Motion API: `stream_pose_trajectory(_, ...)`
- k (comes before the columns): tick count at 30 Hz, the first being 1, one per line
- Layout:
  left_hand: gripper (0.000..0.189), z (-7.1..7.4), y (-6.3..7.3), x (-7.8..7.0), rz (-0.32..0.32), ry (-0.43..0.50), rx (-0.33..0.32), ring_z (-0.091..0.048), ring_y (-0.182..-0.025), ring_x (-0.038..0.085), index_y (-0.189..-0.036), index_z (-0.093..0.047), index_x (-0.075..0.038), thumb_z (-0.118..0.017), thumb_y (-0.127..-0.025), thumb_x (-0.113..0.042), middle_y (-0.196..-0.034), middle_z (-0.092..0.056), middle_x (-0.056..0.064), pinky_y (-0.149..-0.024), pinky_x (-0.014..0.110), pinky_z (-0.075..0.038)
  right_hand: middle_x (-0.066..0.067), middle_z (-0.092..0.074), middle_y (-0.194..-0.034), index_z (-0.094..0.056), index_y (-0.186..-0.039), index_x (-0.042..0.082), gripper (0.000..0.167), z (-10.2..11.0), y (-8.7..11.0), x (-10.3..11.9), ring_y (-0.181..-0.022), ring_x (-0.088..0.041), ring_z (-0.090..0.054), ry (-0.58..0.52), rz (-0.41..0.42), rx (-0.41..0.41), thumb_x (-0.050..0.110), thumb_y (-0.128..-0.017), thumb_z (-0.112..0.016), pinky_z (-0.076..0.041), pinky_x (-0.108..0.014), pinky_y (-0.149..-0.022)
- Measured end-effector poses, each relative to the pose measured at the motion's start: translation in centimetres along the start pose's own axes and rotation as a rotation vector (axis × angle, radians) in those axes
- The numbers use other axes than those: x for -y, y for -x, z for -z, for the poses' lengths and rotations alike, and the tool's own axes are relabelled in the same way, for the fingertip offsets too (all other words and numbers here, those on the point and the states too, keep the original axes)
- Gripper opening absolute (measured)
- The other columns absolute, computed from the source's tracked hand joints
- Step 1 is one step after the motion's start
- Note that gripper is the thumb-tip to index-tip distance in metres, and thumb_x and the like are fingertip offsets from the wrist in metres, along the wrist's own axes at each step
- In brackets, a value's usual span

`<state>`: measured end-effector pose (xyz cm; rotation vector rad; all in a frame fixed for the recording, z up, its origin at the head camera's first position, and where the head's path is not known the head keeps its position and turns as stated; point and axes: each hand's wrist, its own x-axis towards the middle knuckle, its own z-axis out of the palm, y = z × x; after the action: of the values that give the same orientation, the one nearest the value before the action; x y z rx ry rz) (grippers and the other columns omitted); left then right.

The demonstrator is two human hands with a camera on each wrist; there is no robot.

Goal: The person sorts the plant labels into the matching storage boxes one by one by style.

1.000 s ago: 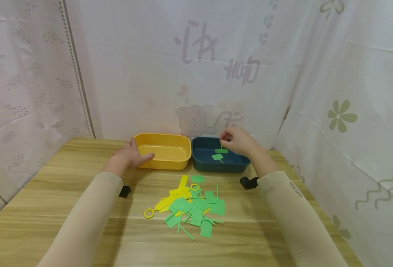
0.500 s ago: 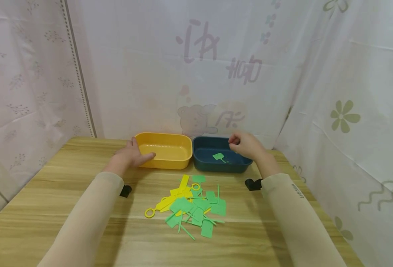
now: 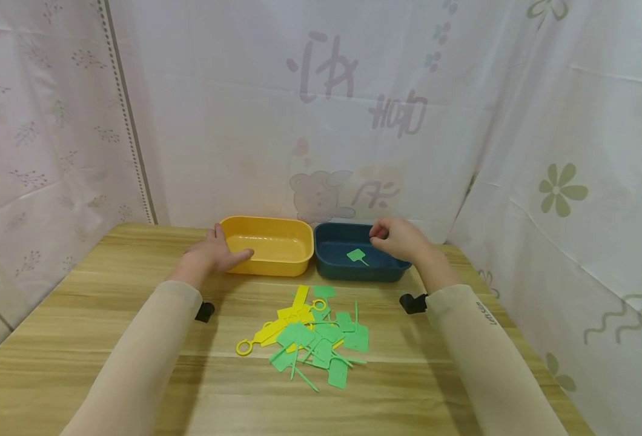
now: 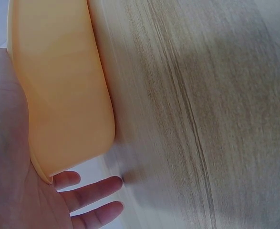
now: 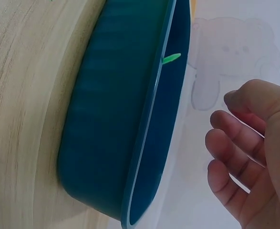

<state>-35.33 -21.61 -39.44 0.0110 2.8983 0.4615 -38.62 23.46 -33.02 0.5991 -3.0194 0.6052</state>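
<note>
My left hand (image 3: pixel 210 252) rests against the left end of the yellow plastic box (image 3: pixel 288 267). Its thumb lies over the front rim, and in the left wrist view its fingers (image 4: pixel 94 193) stretch past the box's end. Over the right part of the dark blue box (image 3: pixel 354 274) is my right hand (image 3: pixel 400 239), fingers loosely bent and holding nothing. One green plant label (image 3: pixel 356 254), a square plate on a thin stem, shows inside the blue box. The right wrist view catches a green tip (image 5: pixel 171 58) at that box's rim.
A loose pile of green plant labels (image 3: pixel 326 333) and yellow ring-ended tags (image 3: pixel 269 332) lies on the wooden table (image 3: pixel 255 399) in front of the boxes. Patterned curtains (image 3: pixel 234 121) hang behind and on both sides.
My right hand has let go of a green plant label over the blue box and moved slightly right; that label is no longer visible from above. My left hand stays put.
</note>
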Motion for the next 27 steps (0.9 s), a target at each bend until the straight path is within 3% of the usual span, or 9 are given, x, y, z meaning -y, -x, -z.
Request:
stream_pose_trajectory(11,0.131,0.1,0.2,-0.1,-0.008,0.013,-0.011,-0.032,-0.154,0.067,-0.168,0.015,0.012,-0.038,-0.1,-0.087,-0.179,0.001,0.039,-0.127,0.072,-0.032,-0.006,-0.077,-0.112,-0.074,-0.118,0.014,0.017,-1.0,-0.1,2.2,-0.101,-0.025,-0.071,0.075,0.055,0.075,0.026,-0.107,-0.069,-0.057,-0.049,-0.096)
stream_pose_trajectory(17,0.133,-0.1,-0.2,0.1,0.004,0.015,-0.001,-0.034,-0.153,0.068,-0.168,0.016,0.011,-0.038,-0.099,-0.088,-0.179,0.004,0.037,-0.126,0.073,-0.034,-0.003,-0.078,-0.113,-0.075,-0.119,0.016,0.017,-1.1,0.5,5.1,-0.096,-0.021,-0.072,0.083,0.126,0.093,0.027,-0.107,-0.07,-0.059,-0.047,-0.092)
stream_pose_trajectory(27,0.135,-0.2,-0.8,0.2,0.015,0.01,0.016,-0.036,-0.151,0.069,-0.168,0.017,0.011,-0.038,-0.098,-0.09,-0.179,0.006,0.037,-0.124,0.074,-0.035,0.006,-0.078,-0.113,-0.076,-0.117,0.021,0.013,-3.5,2.0,8.4,-0.105,-0.019,-0.073,0.178,0.292,0.172,0.028,-0.107,-0.071,-0.06,-0.043,-0.096)
